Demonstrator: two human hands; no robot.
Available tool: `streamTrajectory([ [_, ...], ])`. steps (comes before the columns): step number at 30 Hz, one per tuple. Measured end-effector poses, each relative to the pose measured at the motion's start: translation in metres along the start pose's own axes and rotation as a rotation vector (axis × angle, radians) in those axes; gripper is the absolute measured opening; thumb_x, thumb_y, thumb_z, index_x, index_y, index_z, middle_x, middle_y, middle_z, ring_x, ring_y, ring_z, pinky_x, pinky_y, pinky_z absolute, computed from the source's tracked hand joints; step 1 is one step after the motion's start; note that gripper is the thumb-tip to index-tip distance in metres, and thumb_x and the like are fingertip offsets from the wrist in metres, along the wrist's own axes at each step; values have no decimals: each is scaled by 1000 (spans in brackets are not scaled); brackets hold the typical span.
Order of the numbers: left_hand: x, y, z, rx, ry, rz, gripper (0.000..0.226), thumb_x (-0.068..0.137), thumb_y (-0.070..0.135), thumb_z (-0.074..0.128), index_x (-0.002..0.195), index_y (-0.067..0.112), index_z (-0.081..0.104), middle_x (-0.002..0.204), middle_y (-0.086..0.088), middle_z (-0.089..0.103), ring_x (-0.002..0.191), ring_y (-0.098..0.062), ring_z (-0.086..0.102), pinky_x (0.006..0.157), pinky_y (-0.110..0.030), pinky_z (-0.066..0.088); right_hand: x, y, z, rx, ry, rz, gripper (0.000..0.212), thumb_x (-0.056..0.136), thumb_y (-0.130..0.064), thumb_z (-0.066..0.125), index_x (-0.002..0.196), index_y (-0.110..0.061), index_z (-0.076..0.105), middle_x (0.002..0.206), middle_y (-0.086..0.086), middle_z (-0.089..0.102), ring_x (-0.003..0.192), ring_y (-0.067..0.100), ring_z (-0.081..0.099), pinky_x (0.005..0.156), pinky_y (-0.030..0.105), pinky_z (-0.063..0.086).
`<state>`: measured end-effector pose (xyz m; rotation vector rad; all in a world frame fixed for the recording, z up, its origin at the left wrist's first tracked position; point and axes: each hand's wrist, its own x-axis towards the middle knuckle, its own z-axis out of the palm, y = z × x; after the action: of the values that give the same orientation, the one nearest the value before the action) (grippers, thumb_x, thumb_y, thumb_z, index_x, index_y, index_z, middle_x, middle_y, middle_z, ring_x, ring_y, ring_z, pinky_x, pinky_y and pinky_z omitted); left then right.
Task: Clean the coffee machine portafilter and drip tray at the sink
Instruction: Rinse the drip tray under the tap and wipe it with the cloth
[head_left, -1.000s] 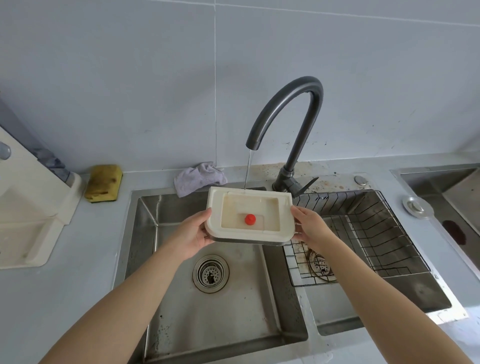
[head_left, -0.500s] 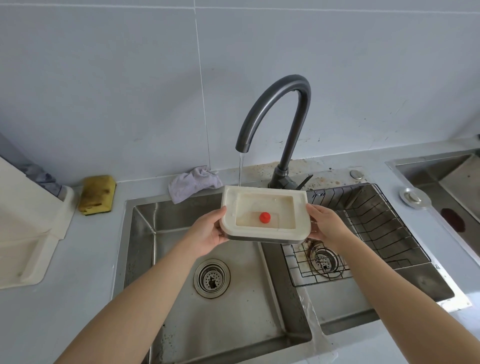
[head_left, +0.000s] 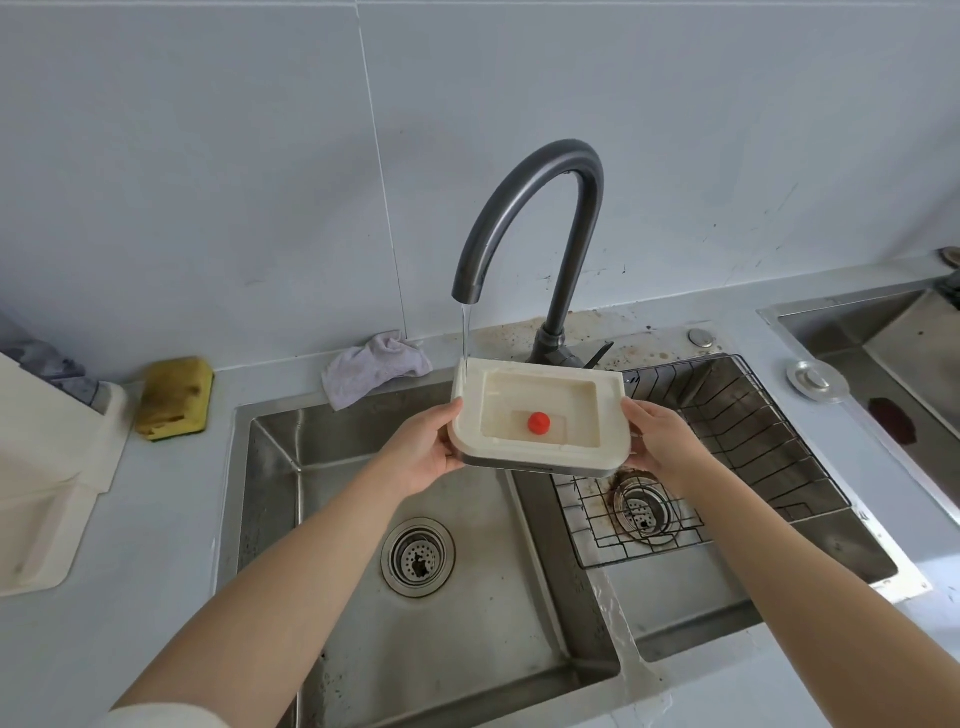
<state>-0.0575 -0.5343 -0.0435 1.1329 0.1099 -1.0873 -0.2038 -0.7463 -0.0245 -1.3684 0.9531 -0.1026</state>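
Two bowls of a steel sink were set into the grey bench. A wire rack was placed in the right bowl. A dark tap was curved over the middle, and a thin stream of water was poured from it onto the back left corner of the drip tray. The cream tray was held above the sink, between the two bowls. Its left edge was gripped by the left grip, and its right edge by the right grip. A grey cloth and a yellow sponge were left on the bench near the wall. A small red knob was seen in the tray.
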Motion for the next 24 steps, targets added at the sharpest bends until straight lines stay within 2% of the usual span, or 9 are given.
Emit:
streamTrajectory([
  [2,2,2,1,6,-6,-1,19,95,20,46,105,9,58,100,-10,64,94,-25,61,86,-43,49,0,-1,-1,4,-3,-5,24,98,-24,40,105,-10,57,89,6,61,77,23,60,73,38,53],
  [7,6,10,6,11,2,-4,18,95,20,46,104,9,57,99,-9,63,92,-24,60,82,-43,50,5,-8,-3,-18,-11,-14,27,98,-27,40,111,-10,57,95,8,62,83,25,61,79,41,53],
  [11,8,18,8,14,8,13,16,94,21,47,99,10,58,96,-8,63,90,-22,60,82,-42,50,8,-17,0,-20,-13,-30,27,98,-25,39,112,-10,56,90,6,61,79,23,60,73,38,52],
  [13,8,23,8,24,14,25,16,94,21,48,102,10,57,99,-8,62,92,-22,59,81,-41,51,10,-21,2,-29,-18,-40,28,99,-26,38,114,-10,56,91,6,62,80,23,60,76,41,52],
  [16,9,31,7,40,16,38,18,93,21,49,107,11,55,106,-10,62,99,-24,58,82,-42,50,12,-27,7,-31,-25,-48,28,99,-26,38,114,-9,55,91,6,62,79,22,61,68,35,52],
  [21,8,45,3,38,64,62,14,94,18,49,105,11,54,100,-7,63,91,-20,60,73,-37,51,17,-38,19,-46,-59,-72,31,99,-26,37,115,-5,53,92,7,61,78,23,61,64,34,52],
  [24,9,52,0,32,94,67,12,94,18,49,102,11,54,99,-8,63,92,-20,60,74,-37,50,21,-45,25,-57,-75,-73,32,99,-27,38,118,-5,53,93,6,61,82,23,62,70,36,53],
])
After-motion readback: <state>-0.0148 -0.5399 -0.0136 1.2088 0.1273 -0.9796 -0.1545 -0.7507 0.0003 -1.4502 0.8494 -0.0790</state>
